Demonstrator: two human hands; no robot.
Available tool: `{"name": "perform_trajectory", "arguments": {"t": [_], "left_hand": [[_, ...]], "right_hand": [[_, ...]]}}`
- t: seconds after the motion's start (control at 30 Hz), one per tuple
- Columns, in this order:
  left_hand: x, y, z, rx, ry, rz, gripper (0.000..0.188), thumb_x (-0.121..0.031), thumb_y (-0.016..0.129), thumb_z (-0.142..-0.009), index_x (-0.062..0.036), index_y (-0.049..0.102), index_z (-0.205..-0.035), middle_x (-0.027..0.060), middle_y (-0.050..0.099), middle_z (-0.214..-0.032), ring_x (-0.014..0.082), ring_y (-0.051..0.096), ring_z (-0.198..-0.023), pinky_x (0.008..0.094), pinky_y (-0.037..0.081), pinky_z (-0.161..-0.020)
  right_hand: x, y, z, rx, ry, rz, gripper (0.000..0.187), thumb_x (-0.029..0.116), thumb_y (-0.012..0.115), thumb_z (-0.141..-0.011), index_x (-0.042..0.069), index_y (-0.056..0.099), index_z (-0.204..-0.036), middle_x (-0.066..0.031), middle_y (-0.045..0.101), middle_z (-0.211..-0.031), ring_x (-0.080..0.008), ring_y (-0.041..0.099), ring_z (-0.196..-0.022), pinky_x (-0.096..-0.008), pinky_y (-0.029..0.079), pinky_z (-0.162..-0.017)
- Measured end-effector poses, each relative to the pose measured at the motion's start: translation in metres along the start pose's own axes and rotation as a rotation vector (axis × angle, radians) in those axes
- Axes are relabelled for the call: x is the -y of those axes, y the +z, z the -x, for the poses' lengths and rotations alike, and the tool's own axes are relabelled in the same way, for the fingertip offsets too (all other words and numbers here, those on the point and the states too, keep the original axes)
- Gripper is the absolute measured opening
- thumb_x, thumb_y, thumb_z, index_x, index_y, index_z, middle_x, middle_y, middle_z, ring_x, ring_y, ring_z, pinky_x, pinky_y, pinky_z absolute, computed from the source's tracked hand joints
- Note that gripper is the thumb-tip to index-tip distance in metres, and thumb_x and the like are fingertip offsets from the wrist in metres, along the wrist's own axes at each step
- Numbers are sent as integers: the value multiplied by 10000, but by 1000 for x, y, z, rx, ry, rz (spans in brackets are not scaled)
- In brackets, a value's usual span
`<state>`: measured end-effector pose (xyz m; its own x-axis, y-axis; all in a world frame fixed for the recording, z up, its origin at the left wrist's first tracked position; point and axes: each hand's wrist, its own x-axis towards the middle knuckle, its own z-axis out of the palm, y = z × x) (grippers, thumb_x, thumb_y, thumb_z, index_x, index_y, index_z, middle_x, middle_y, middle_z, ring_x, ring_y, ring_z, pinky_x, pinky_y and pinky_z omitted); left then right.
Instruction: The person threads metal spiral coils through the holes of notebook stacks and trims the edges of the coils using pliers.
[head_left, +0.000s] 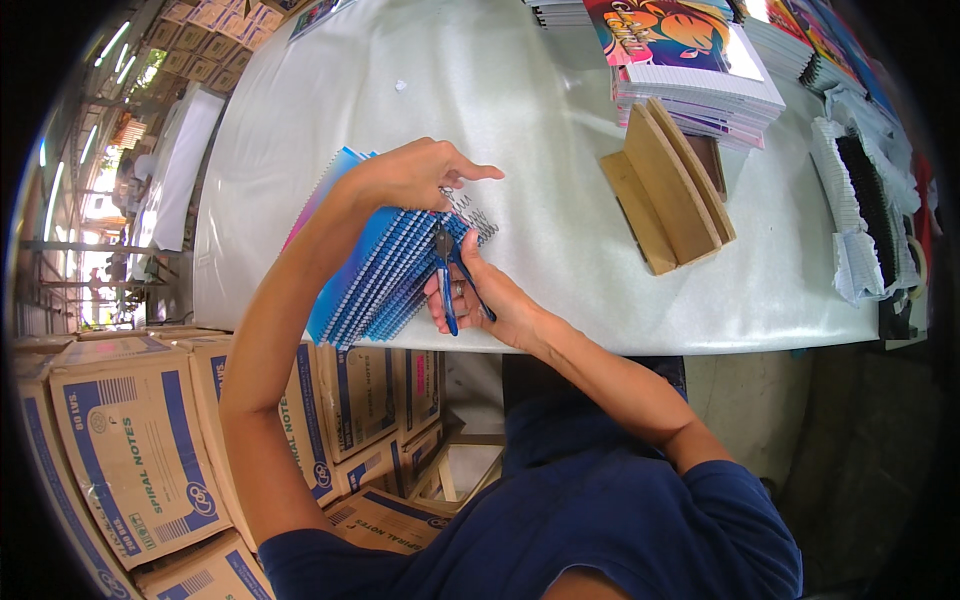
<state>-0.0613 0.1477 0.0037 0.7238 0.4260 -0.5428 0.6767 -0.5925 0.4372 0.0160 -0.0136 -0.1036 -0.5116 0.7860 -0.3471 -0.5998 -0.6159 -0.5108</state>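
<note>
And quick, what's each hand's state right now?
Left hand: partly curled at the spiral notebooks, one finger extended; whether it grips anything can't be told.
Right hand: closed around blue-handled pliers.

Ctns (pixel 140 450): blue/grn print; nb cover (pixel 680 38): lettering

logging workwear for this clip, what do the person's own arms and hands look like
The left grip and right grip are ungloved human hands. A dark navy-blue fabric left sleeve and matching right sleeve are short, leaving both forearms bare. No watch or bracelet shows; a right-hand finger may carry a ring, too small to be sure.
</note>
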Motion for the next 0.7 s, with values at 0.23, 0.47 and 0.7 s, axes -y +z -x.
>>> {"name": "perform_trajectory", "arguments": {"t": [0.23,0.47,0.7], "left_hand": [[1,2,-5,15,63,-68,696,69,678,-693,-183,585,-1335,240,672,-1105,360,656,-1050,391,534,-901],[14,4,-16,102,103,32,657,60,654,-703,-151,595,-1323,243,658,-1157,346,662,-1046,378,529,-895],[6,12,-24,135,61,-77,621,79,648,-701,-95,602,-1296,167,643,-1234,320,669,-1032,352,520,-946]], "right_hand": [[7,-13,-4,78,88,-17,793,769,194,-900,53,529,-829,-27,442,-625,-152,406,-544,-320,392,-535],[9,-5,10,-35,28,9,806,771,163,-900,56,528,-832,-26,438,-629,-149,396,-547,-311,389,-558],[8,-24,-1,112,122,-126,793,769,177,-904,59,519,-820,-19,403,-623,-141,383,-543,-303,354,-534]]}}
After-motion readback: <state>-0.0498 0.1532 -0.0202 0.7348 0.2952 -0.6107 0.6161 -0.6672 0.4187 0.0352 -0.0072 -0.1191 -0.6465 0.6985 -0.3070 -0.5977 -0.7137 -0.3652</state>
